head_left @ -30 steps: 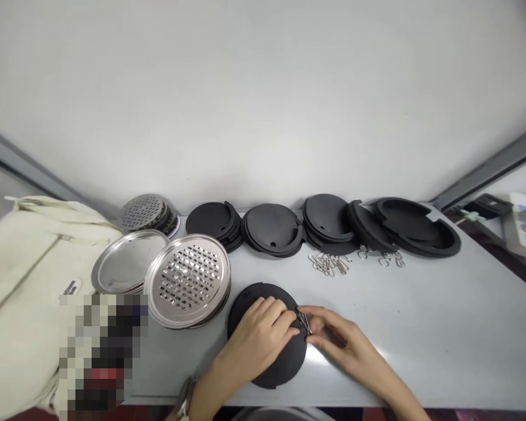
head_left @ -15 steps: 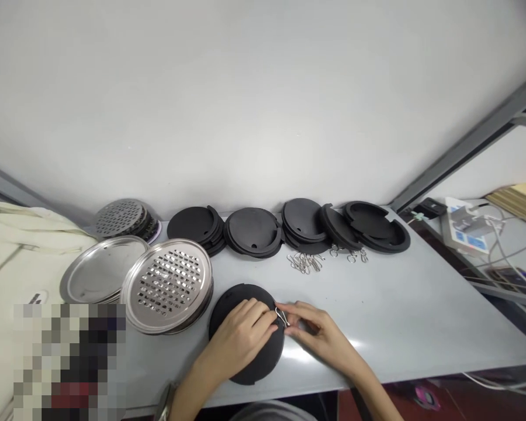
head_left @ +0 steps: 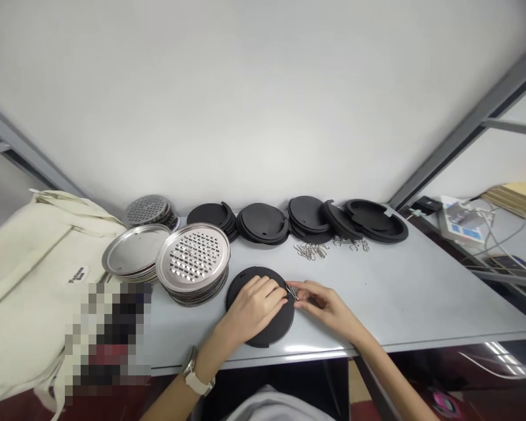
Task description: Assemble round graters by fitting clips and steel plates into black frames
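A black round disc [head_left: 263,337] lies on the table in front of me. My left hand [head_left: 259,304] rests across its top, fingers curled together at the right side of the disc and pressing on it. At that edge sits a small metal wire clip [head_left: 292,292], pinched between the thumb and fingers of my right hand [head_left: 324,305]. The clip meets the disc's edge; whether it passes through a hole there is hidden by the left fingertips. Behind the disc lies a small heap of similar wire clips [head_left: 310,251].
Stacks of black discs [head_left: 263,219] line the wall. To the left stand a stack of perforated metal grater plates [head_left: 195,257], plain metal plates [head_left: 137,248] and a cream cloth bag [head_left: 21,280]. A power strip with cables [head_left: 460,222] is at the right, beyond a metal frame post [head_left: 456,131].
The camera view has shifted, so the table's contents appear further right and slightly higher. Both hands stay at the disc's right edge, and the clip now looks narrower.
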A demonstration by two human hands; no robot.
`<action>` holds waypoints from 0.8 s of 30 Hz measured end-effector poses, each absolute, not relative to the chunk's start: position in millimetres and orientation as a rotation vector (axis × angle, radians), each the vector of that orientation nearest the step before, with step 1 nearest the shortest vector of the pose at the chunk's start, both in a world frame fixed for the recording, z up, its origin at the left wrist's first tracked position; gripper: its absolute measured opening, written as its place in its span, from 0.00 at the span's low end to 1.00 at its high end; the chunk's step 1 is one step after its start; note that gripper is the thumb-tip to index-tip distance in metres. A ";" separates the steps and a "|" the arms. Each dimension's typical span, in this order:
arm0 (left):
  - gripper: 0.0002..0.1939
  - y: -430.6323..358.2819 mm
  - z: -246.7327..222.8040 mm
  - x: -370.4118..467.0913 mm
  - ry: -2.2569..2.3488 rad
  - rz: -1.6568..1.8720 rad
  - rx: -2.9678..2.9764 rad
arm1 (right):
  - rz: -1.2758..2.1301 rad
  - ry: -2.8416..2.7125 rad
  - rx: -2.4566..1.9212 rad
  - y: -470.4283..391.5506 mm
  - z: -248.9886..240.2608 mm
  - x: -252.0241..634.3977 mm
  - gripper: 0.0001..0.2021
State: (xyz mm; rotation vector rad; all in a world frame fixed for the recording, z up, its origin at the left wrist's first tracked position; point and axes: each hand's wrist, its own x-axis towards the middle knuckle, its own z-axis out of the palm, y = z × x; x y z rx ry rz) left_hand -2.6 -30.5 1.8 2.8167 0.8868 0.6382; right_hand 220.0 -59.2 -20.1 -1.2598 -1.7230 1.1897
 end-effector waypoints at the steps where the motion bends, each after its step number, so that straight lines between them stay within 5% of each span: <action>1: 0.09 -30.4 1.7 -2.6 0.879 0.633 2.816 | 1.169 -1.736 -1.256 -59.1 -21.7 220.3 0.21; 24: 0.04 -30.3 1.0 -2.1 0.826 0.711 2.741 | 1.063 -1.844 -1.157 -63.4 -20.1 216.6 0.21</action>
